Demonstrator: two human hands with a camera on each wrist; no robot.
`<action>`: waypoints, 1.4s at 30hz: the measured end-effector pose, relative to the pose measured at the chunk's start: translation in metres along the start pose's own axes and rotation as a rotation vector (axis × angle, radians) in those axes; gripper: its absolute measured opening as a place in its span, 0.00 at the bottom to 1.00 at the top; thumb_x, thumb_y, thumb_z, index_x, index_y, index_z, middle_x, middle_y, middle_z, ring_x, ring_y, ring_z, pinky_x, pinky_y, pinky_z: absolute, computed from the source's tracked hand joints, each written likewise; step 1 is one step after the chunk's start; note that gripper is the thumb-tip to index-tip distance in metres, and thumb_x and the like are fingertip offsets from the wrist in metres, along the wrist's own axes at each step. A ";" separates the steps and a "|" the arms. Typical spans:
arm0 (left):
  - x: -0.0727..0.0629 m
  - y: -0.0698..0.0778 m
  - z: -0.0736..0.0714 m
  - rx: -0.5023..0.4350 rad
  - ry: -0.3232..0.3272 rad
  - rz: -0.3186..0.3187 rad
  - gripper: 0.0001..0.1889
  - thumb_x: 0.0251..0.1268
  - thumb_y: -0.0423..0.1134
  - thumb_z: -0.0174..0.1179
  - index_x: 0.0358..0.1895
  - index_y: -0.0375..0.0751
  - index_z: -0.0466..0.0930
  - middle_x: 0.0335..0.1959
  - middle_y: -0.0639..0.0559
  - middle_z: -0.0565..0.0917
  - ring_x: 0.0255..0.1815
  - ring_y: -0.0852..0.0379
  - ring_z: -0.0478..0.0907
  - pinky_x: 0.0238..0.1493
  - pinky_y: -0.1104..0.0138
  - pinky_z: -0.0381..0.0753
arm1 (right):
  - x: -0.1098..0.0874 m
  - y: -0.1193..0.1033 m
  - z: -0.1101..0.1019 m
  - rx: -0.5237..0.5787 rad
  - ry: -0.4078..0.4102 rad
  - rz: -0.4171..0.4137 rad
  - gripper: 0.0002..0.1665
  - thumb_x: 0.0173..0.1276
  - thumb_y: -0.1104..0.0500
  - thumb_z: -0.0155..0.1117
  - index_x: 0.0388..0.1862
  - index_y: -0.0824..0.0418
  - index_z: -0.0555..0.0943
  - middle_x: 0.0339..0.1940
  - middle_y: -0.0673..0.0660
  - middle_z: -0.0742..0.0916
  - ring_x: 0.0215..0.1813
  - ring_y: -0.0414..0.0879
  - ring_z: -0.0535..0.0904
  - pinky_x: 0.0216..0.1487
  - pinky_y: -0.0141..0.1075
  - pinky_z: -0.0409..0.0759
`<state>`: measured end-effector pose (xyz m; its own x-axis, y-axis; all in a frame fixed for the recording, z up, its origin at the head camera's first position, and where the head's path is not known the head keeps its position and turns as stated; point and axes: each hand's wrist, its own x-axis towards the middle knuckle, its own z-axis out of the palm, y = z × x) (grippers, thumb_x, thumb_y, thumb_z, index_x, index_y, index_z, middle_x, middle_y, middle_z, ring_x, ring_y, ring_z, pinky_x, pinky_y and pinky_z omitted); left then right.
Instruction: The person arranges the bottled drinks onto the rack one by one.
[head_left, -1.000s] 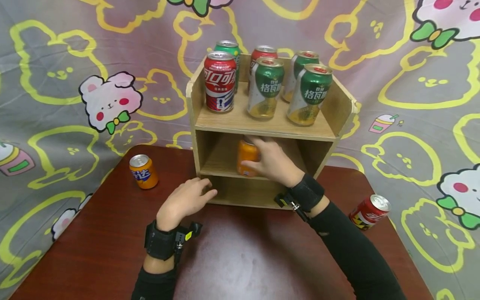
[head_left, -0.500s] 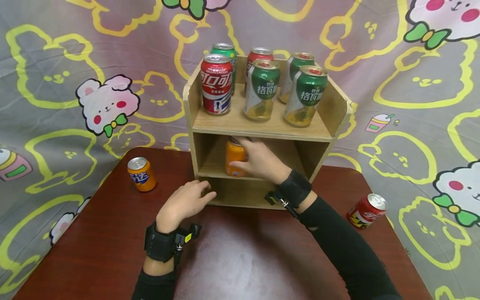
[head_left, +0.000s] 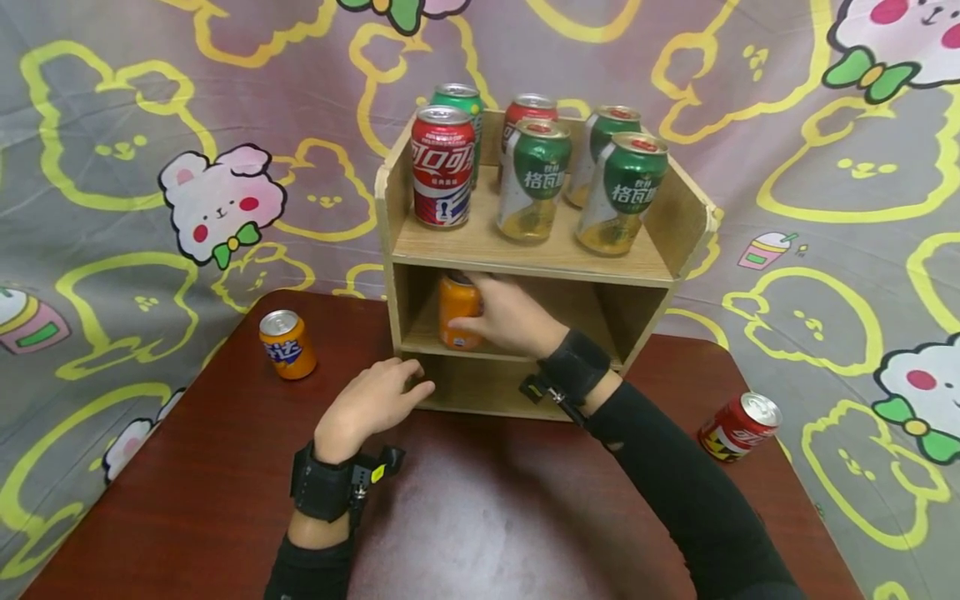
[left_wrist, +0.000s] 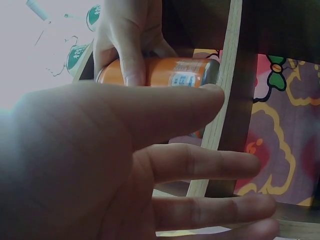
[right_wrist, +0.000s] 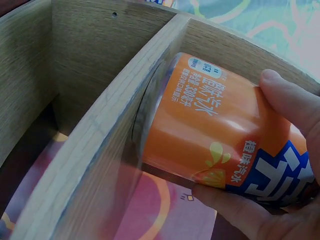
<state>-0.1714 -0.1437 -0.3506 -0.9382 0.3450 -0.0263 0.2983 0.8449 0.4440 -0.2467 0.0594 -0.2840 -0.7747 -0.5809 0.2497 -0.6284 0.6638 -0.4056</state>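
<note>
My right hand [head_left: 512, 317] grips an orange soda can [head_left: 456, 310] inside the middle compartment of a small wooden shelf [head_left: 525, 258]. The can is upright near the compartment's left wall, its base at the shelf board's front edge. In the right wrist view, thumb and fingers wrap the upper part of the can [right_wrist: 200, 120], which has a blue and white label. My left hand [head_left: 372, 404] hovers in front of the shelf's lower left corner, holding nothing, fingers loosely bent. The left wrist view shows its spread fingers [left_wrist: 200, 162] below the can.
On the shelf's top stand several cans, among them a red cola can [head_left: 442, 171] and green-and-white cans [head_left: 622, 196]. Another orange can [head_left: 288, 346] stands on the table [head_left: 202, 433] at left. A red can [head_left: 738, 427] is at right. A patterned cloth [head_left: 322, 167] hangs behind.
My right hand has slid the orange can leftward along the middle compartment, from near its centre to near the left wall. The left hand has stayed in place.
</note>
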 end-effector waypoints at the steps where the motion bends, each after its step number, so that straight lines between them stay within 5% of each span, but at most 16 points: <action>1: 0.000 0.000 0.000 -0.001 0.000 0.001 0.21 0.69 0.50 0.54 0.55 0.38 0.77 0.46 0.43 0.79 0.42 0.49 0.78 0.41 0.55 0.77 | 0.001 -0.001 0.000 0.002 -0.001 0.005 0.44 0.60 0.50 0.70 0.71 0.58 0.61 0.47 0.56 0.83 0.43 0.46 0.80 0.45 0.39 0.77; 19: 0.003 0.002 0.000 -0.013 -0.014 0.007 0.21 0.70 0.49 0.53 0.56 0.37 0.76 0.47 0.42 0.79 0.43 0.47 0.78 0.43 0.54 0.77 | 0.008 -0.019 0.012 -0.220 0.153 0.001 0.49 0.57 0.46 0.72 0.72 0.60 0.60 0.48 0.59 0.82 0.38 0.49 0.81 0.38 0.41 0.79; 29: 0.004 0.001 0.004 -0.014 -0.014 0.017 0.21 0.69 0.49 0.54 0.55 0.36 0.76 0.48 0.40 0.79 0.45 0.47 0.78 0.45 0.53 0.77 | 0.013 -0.027 0.020 -0.333 0.199 0.041 0.41 0.59 0.41 0.68 0.64 0.61 0.67 0.31 0.58 0.84 0.26 0.51 0.81 0.25 0.41 0.79; 32: 0.004 0.001 0.003 -0.008 -0.009 0.017 0.21 0.69 0.49 0.54 0.55 0.36 0.77 0.48 0.40 0.79 0.45 0.47 0.78 0.45 0.53 0.76 | 0.013 -0.025 0.016 -0.297 0.130 0.050 0.44 0.62 0.39 0.64 0.69 0.61 0.62 0.32 0.57 0.83 0.27 0.49 0.81 0.26 0.41 0.79; 39: 0.004 -0.001 0.002 -0.008 -0.013 -0.009 0.20 0.69 0.49 0.54 0.55 0.38 0.77 0.47 0.42 0.79 0.44 0.48 0.78 0.43 0.54 0.77 | 0.010 -0.011 -0.005 -0.098 -0.103 0.066 0.52 0.62 0.50 0.68 0.77 0.56 0.48 0.61 0.61 0.75 0.54 0.51 0.77 0.53 0.42 0.75; 42: 0.004 -0.002 0.002 -0.010 -0.017 -0.013 0.21 0.69 0.49 0.54 0.55 0.38 0.76 0.47 0.41 0.79 0.44 0.48 0.78 0.43 0.54 0.77 | 0.011 -0.005 -0.008 -0.021 -0.145 0.060 0.51 0.62 0.55 0.68 0.76 0.57 0.49 0.61 0.62 0.75 0.57 0.52 0.75 0.57 0.42 0.73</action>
<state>-0.1751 -0.1428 -0.3533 -0.9388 0.3410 -0.0477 0.2841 0.8455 0.4522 -0.2522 0.0534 -0.2725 -0.7936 -0.6010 0.0950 -0.5839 0.7082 -0.3969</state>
